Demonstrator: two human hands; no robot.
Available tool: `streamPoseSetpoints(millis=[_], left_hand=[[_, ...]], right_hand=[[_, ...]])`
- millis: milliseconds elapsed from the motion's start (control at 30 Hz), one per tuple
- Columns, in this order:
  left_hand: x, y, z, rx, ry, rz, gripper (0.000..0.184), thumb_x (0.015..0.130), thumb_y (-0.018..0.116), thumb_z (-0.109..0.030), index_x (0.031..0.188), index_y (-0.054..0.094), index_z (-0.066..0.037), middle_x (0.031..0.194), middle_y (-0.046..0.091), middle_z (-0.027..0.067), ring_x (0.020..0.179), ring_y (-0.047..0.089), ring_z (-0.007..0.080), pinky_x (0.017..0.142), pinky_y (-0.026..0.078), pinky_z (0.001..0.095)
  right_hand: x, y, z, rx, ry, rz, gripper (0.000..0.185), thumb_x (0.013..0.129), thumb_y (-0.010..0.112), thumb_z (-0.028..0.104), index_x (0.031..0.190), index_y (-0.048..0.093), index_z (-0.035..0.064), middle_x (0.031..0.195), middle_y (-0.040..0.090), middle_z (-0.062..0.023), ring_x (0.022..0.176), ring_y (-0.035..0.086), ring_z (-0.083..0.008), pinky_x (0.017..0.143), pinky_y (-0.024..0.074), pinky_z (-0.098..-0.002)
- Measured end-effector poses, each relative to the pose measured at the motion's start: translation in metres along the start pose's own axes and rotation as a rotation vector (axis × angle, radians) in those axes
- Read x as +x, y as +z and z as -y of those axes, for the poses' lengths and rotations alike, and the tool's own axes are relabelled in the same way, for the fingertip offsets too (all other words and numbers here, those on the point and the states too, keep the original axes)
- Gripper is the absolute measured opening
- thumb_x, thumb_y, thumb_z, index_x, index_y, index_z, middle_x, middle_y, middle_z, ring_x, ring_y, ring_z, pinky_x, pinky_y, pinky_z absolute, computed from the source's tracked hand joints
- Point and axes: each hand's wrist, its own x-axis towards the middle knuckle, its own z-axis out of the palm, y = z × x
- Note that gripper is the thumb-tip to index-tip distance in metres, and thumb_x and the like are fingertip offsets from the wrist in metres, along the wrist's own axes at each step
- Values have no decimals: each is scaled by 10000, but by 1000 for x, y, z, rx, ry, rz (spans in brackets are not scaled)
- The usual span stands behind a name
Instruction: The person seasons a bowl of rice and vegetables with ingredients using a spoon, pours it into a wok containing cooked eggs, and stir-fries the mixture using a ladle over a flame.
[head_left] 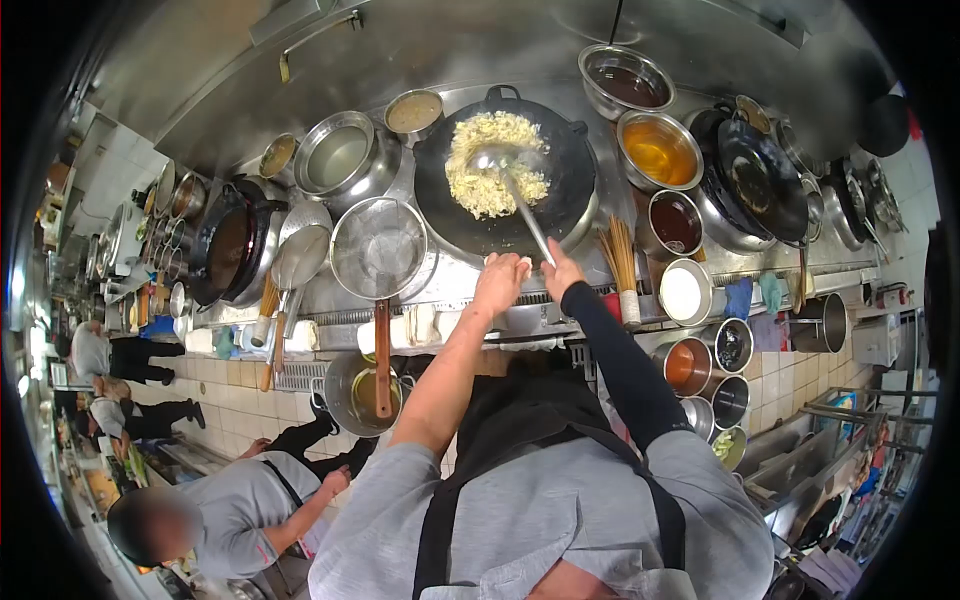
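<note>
A black wok (440,200) sits on the stove in front of me, holding a mound of pale yellow fried rice (485,190). My right hand (563,270) is closed round the handle of a metal ladle (528,212), whose bowl rests in the rice. At the wok's near rim, my left hand (503,283) is closed with its fingers curled over the edge. A bit of white, perhaps a cloth, shows beside those fingers; the exact grip is hidden under the hand.
A mesh strainer (379,245) lies left of the wok. A bamboo brush (620,262) stands to the right, near pots of amber oil (655,152), dark sauce (676,222) and white powder (686,290). At lower left, a co-worker (240,510) stands close by.
</note>
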Motion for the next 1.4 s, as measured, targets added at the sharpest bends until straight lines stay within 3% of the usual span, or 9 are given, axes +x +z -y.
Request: streamPoseSetpoints(millis=[500,633,700,800,900,1100,1233,1300,1400], left_hand=[[0,6,-4,54,-45,-25,423,1114,451,-341,945,670,-20,1005,692,227,1009,595,424,973,448,513],[-22,-15,-47,53,-93,-22,447,1106,465,-356,914,666,-6,955,683,248,987,603,444,963,457,527],[-53,-68,-104,-56,12,-158,315,1059,589,-251,862,661,-15,871,650,202,893,577,450,878,449,507],[-69,-112,-131,-65,46,-212,272,1034,640,-224,869,662,-9,864,637,201,868,567,439,822,456,493],[-43,-70,-92,-81,49,-192,331,1043,625,-250,846,660,14,869,660,255,850,577,480,812,457,518],[-129,29,-49,-51,27,214,280,1053,557,-223,899,654,-10,967,689,251,939,599,488,868,459,579],[-127,-55,-131,-8,-45,196,268,1004,627,-253,919,642,1,953,668,269,913,605,488,812,486,568],[-79,-98,-133,-89,33,-76,215,934,689,-176,828,606,-9,839,643,241,791,572,446,756,475,525],[-31,-53,-72,-49,32,-77,329,1034,603,-289,893,661,3,914,676,256,919,592,468,795,472,564]], right_hand=[[-7,3,-21,152,-247,63,601,1010,615,238,1554,446,47,1183,689,-328,1122,671,-472,986,534,-478],[-108,-152,43,258,-30,463,587,1004,617,136,1551,448,11,1328,651,-295,1215,664,-395,1037,502,-399],[-151,-212,42,164,-223,433,618,1010,630,111,1591,428,48,1197,694,-178,1049,677,-282,953,526,-348],[-178,-301,60,550,394,687,598,1061,581,77,1629,408,140,698,442,75,448,365,-34,369,336,-227],[-128,-284,23,272,310,792,448,1050,590,115,1493,540,75,680,550,-24,446,541,-83,358,386,-261],[-108,-183,24,56,-144,197,486,962,665,189,1391,572,-19,1115,696,-321,1027,665,-517,926,534,-510],[-149,-241,24,87,-374,289,571,976,670,98,1513,500,1,1024,729,-213,934,715,-316,888,551,-413],[-158,-307,83,158,294,642,499,998,655,131,1473,536,33,848,692,-178,724,713,-300,669,554,-425],[-122,-288,67,35,307,676,448,984,655,141,1415,586,43,716,603,-136,619,662,-236,578,516,-406]])
